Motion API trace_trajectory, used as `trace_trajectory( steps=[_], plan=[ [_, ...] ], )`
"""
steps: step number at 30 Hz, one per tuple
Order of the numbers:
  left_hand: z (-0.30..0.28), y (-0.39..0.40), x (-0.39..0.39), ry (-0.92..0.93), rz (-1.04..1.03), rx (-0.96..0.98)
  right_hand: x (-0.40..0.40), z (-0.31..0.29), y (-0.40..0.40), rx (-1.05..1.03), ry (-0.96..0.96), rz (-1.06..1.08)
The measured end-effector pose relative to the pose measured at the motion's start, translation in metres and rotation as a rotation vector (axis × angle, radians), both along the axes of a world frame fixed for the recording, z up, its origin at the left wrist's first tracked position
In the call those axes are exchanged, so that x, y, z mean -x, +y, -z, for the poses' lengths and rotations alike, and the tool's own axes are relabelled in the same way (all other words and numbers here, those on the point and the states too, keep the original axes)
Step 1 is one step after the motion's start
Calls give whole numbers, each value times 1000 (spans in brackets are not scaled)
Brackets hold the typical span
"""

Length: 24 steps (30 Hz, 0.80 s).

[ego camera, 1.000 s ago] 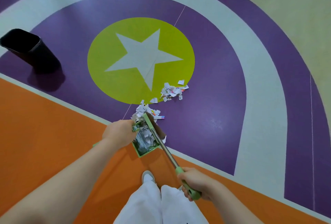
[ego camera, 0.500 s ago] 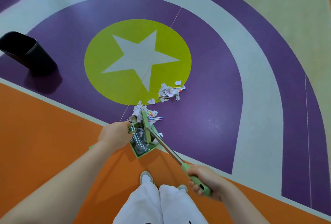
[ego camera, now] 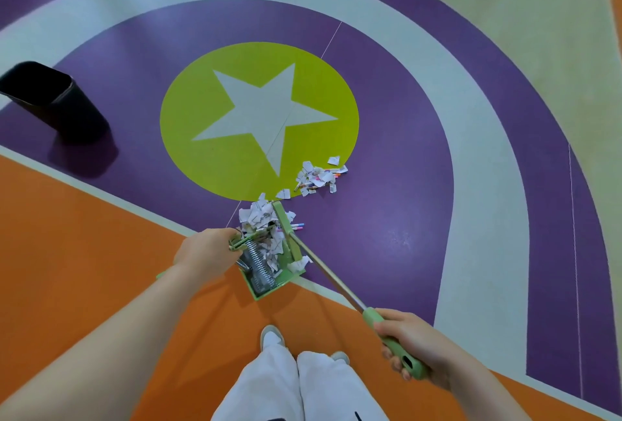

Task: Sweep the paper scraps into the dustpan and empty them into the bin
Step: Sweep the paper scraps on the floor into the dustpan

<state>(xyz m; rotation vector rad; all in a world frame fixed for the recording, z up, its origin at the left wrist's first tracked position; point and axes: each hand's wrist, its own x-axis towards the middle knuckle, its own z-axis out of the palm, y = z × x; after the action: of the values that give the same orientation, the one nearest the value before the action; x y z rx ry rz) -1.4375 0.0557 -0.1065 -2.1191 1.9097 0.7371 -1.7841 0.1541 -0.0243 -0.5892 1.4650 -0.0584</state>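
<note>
1. Left hand (ego camera: pixel 205 254) of mine is curled round the top of the green dustpan (ego camera: pixel 269 272), holding it where the orange floor meets the pale border line; the fingers themselves are hidden behind the hand.
2. My right hand (ego camera: pixel 412 341) grips the green handle of the broom (ego camera: pixel 336 281), fingers wrapped under it, with the metal shaft running up and left to the green broom head (ego camera: pixel 282 223) at the mouth of the dustpan.
3. Inside the dustpan lie white paper scraps (ego camera: pixel 269 252) and a coiled metal spring (ego camera: pixel 257 267); more scraps are heaped just beyond its mouth, against the broom head.
4. A couple of coloured pens (ego camera: pixel 298 226) poke out beside the broom head, on its right.
5. Farther out sits a second pile of scraps (ego camera: pixel 319 176), mixed with more pens, on the edge of the yellow-green circle (ego camera: pixel 188 138); it is apart from the broom and dustpan.
6. The black bin (ego camera: pixel 50 101) stands well to the left on the purple floor, open at the top, well apart from the dustpan.
7. Below the dustpan I see my white trousers (ego camera: pixel 296 387) and the toes of my pale shoes (ego camera: pixel 271 336) on the orange floor.
8. The floor (ego camera: pixel 404 151) is a smooth painted surface: a white star inside the circle, purple around it, a wide pale arc beyond, then another purple band and a pale greenish area at the far right.
</note>
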Motion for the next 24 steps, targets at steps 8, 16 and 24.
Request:
trace_trajectory(
  steps=[8, 16, 24],
  plan=[
    [-1, 17, -11, 61, -74, 42, 28, -7, -7, 15, 15, 136],
    [-7, 38, -8, 150, -202, 101, 41, -2, -4, 90, 69, 193],
    [-9, 39, 11, 97, -126, 56, 32, 46, -2, 119, 212, 154]
  ],
)
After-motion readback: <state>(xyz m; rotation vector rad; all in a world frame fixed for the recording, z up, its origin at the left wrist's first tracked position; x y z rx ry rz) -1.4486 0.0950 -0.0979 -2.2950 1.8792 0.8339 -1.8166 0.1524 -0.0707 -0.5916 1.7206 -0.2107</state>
